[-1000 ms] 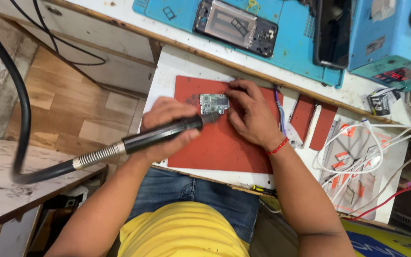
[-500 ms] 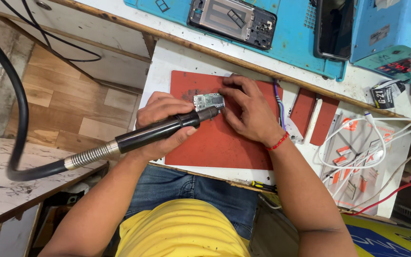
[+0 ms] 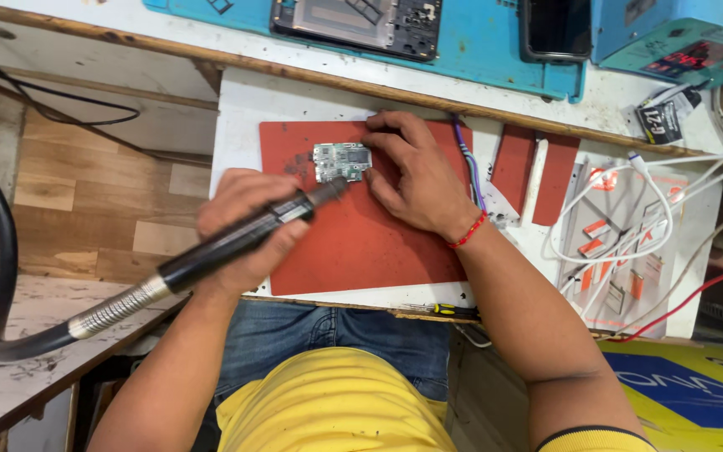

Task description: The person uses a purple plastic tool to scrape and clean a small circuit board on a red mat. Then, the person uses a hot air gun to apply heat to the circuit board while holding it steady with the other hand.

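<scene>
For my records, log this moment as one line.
left hand: grips hot-air handpiece | nozzle at circuit board | right hand: steadies board | red mat

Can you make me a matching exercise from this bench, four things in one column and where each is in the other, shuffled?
Things:
1. circuit board
2. black handpiece
3. red thread band
4. white cables

Places:
A. around the right wrist
B. on the red mat, under the right hand fingers
C. gripped in the left hand
D. looped at the bench's right side

Pairs: 1-B, 2-C, 3-A, 4-D
</scene>
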